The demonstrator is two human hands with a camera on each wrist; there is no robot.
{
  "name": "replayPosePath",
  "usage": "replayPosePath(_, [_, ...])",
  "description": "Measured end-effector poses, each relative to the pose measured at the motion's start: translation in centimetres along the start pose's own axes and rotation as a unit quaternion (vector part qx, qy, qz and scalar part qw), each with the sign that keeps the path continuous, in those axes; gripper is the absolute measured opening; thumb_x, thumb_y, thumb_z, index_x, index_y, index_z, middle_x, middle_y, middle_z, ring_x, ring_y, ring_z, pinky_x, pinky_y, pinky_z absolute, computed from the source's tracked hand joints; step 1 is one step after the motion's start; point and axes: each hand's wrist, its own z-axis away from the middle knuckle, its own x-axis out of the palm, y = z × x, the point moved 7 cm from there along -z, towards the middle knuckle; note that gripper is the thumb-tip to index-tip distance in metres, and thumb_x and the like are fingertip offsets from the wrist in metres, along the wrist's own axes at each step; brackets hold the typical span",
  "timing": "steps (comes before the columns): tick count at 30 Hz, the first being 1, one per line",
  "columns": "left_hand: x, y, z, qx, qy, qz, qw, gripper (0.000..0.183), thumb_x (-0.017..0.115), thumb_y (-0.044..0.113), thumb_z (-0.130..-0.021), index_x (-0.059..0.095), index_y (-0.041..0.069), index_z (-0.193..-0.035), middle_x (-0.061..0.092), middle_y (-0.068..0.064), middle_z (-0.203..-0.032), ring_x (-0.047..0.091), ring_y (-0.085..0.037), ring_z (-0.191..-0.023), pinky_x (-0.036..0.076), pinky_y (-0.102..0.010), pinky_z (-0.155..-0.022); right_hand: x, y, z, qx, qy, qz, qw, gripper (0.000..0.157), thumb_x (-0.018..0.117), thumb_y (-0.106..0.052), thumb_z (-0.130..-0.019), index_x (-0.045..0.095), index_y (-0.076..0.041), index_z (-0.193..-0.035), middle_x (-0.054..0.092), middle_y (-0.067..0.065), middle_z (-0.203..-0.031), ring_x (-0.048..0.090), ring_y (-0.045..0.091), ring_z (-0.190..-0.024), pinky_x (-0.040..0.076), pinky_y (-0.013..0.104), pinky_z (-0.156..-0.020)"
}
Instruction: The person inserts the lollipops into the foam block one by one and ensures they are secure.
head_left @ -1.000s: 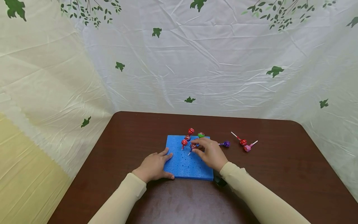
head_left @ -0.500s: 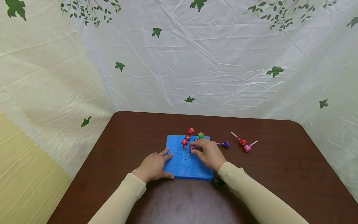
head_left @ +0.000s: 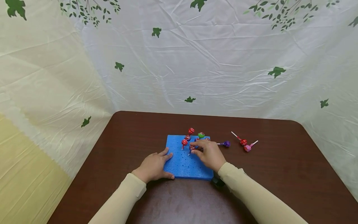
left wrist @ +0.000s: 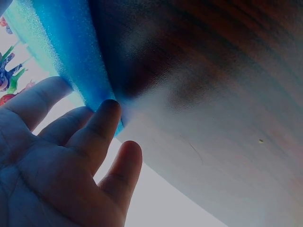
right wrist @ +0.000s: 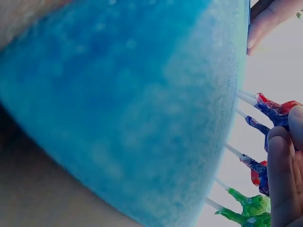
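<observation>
A blue foam board (head_left: 193, 168) dotted with small holes lies on the table. Spread along its left edge, my left hand (head_left: 154, 166) steadies it with straight fingers; the left wrist view shows fingertips against the board's side (left wrist: 78, 52). My right hand (head_left: 210, 154) pinches a red and blue lollipop (head_left: 191, 147) by its head, thumb and fingers around it. Its white stick meets the board's face in the right wrist view, near the lollipop's wrapper (right wrist: 271, 109). Red lollipops (head_left: 184, 142) and a green lollipop (head_left: 201, 135) stand in the board; others are partly hidden behind my right hand.
A purple lollipop (head_left: 226, 144) lies just right of the board. Farther right, a red lollipop (head_left: 243, 142) and a pink lollipop (head_left: 247, 148) lie close together on the brown table (head_left: 279, 168). A leaf-patterned white curtain (head_left: 223, 62) hangs behind the table.
My right hand has shifted very slightly left with the pinched lollipop, then held almost still. The left hand and board stay in place.
</observation>
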Motion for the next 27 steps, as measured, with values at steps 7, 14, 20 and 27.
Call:
replayPosePath(7, [-0.13,0.10,-0.04,0.002,0.000,0.001,1.0000,0.093,0.076,0.064,-0.075,0.049,0.014,-0.149,0.036,-0.013,-0.157,0.047,-0.032,-0.135,0.036,-0.049,-0.110,-0.04,-0.21,0.06,-0.015,-0.006,0.001,1.000,0.034,0.081,-0.015,-0.085,0.075,-0.011,-0.118,0.073,0.005,-0.111,0.066,0.026,-0.110,0.053,0.047,-0.093])
replayPosePath(14, [-0.23,0.17,-0.02,0.004,0.004,0.001,1.0000,0.093,0.077,0.063,-0.075,0.050,0.013,-0.149,0.037,-0.014,-0.156,0.047,-0.032,-0.135,0.037,-0.049,-0.110,-0.21,-0.38,-0.03,-0.025,-0.011,-0.004,1.000,0.036,0.083,-0.012,-0.084,0.074,-0.011,-0.119,0.072,0.006,-0.114,0.067,0.024,-0.104,0.055,0.044,-0.088])
replayPosePath(20, [-0.25,0.19,-0.01,0.004,0.005,-0.001,1.0000,0.093,0.077,0.063,-0.075,0.050,0.013,-0.148,0.037,-0.014,-0.156,0.048,-0.032,-0.134,0.037,-0.049,-0.110,-0.18,-0.25,-0.15,-0.019,-0.027,-0.011,0.999,0.037,0.082,-0.012,-0.084,0.073,-0.012,-0.120,0.070,0.005,-0.116,0.069,0.016,-0.088,0.059,0.037,-0.078])
replayPosePath(27, [-0.18,0.19,0.03,0.004,0.008,0.001,1.0000,0.093,0.077,0.063,-0.075,0.050,0.012,-0.148,0.038,-0.014,-0.156,0.049,-0.033,-0.133,0.038,-0.049,-0.109,-0.29,-0.23,-0.26,-0.011,-0.029,-0.019,0.999,0.037,0.082,-0.012,-0.085,0.072,-0.011,-0.121,0.069,0.004,-0.116,0.069,0.012,-0.082,0.059,0.034,-0.072])
